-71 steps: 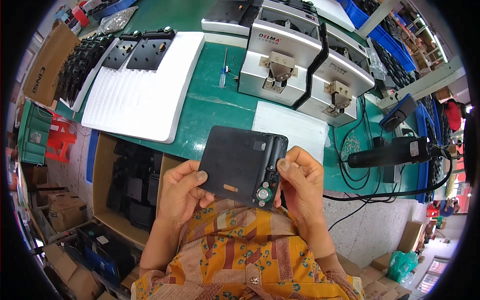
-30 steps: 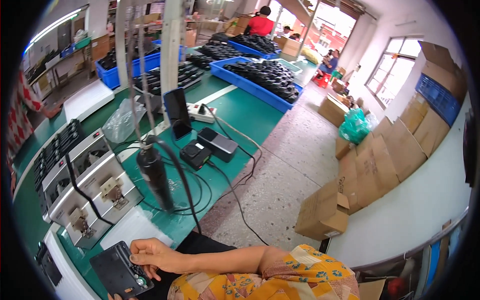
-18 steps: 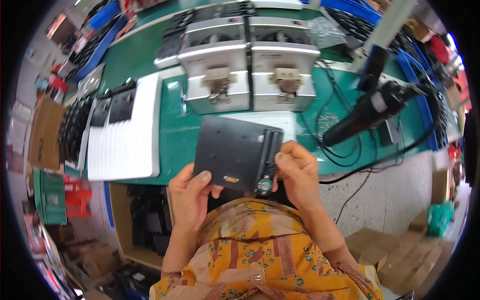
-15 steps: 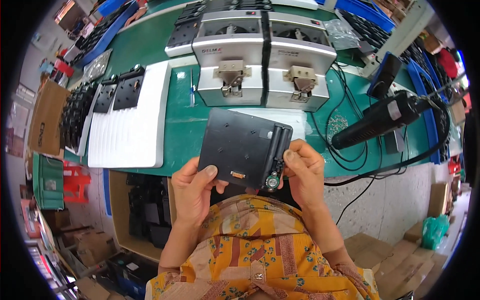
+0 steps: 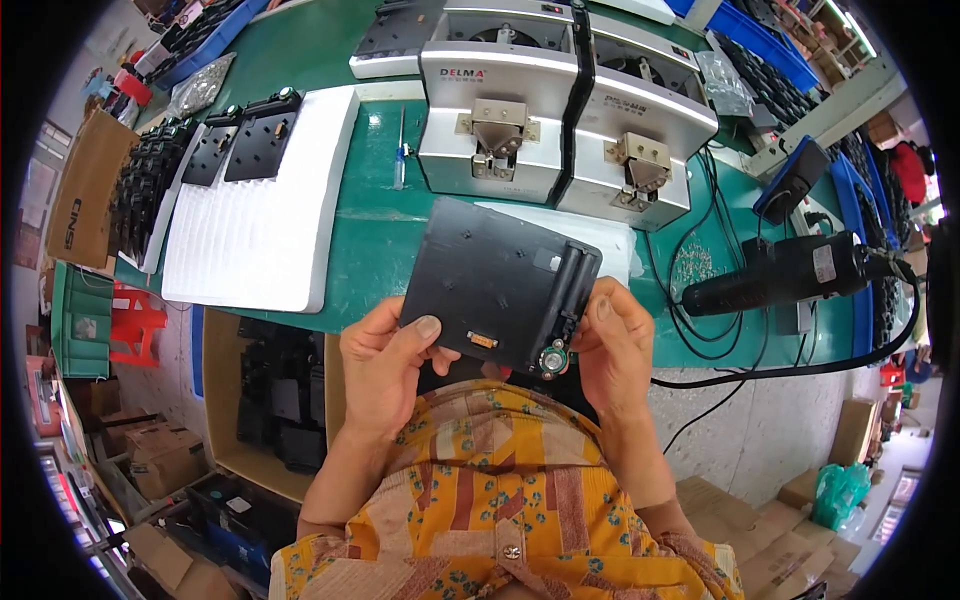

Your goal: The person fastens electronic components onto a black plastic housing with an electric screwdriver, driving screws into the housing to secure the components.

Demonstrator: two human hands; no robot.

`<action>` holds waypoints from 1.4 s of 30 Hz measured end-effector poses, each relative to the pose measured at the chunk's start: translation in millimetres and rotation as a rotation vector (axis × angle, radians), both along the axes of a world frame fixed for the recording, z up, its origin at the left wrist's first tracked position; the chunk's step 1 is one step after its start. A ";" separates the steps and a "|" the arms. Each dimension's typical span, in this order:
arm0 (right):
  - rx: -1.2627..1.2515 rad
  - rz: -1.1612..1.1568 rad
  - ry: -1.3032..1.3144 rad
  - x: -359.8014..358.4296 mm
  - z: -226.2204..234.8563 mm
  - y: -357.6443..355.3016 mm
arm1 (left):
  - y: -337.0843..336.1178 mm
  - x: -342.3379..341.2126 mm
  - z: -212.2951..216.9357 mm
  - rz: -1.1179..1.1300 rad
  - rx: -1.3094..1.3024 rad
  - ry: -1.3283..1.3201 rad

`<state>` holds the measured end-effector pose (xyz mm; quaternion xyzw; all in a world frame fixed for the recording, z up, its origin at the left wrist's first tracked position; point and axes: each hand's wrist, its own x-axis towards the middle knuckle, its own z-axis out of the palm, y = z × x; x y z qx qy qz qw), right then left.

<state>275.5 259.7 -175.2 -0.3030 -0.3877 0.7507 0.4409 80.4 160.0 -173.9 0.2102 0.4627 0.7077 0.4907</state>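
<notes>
A flat black panel [image 5: 480,280] is held up between two bare hands, in front of the body at the near edge of a green worktable [image 5: 375,225].
The panel's lower left edge is pinched between the thumb and fingers of the left hand [image 5: 385,365]; the right hand [image 5: 622,345] is curled at its right edge, though whether the panel is gripped there cannot be told. A round, green-rimmed part [image 5: 553,361] is seen at the lower right corner, and a small orange connector [image 5: 482,340] near the lower edge. Beyond stand two silver machines [image 5: 545,100], with a screwdriver [image 5: 400,168] and a white foam sheet [image 5: 250,230] to their left.
</notes>
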 end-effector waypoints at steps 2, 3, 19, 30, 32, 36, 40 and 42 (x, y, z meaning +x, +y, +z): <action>0.045 -0.031 -0.068 -0.9 -6.6 -1.2 | -5.1 2.4 3.0 0.011 -0.095 0.013; 0.122 -0.053 -0.142 -3.3 -5.3 -2.6 | -8.4 2.7 6.1 -0.016 -0.168 0.080; 0.409 0.334 -0.221 -59.4 -20.1 -69.2 | -143.6 -31.4 -37.6 0.150 0.041 -0.380; 0.038 0.981 -0.456 -158.2 -35.1 -105.8 | -216.1 -38.5 -113.0 0.462 0.019 -0.715; 0.043 0.968 -0.465 -170.9 -44.8 -110.1 | -215.4 -39.1 -118.7 0.471 0.024 -0.826; 0.034 0.946 -0.508 -185.1 -56.4 -114.0 | -213.9 -48.0 -120.7 0.475 0.039 -0.877; 0.004 0.950 -0.533 -189.0 -68.6 -119.3 | -217.7 -52.7 -129.1 0.464 0.043 -0.864; -0.002 0.988 -0.562 -193.2 -75.8 -121.1 | -220.6 -53.5 -141.1 0.479 0.009 -0.830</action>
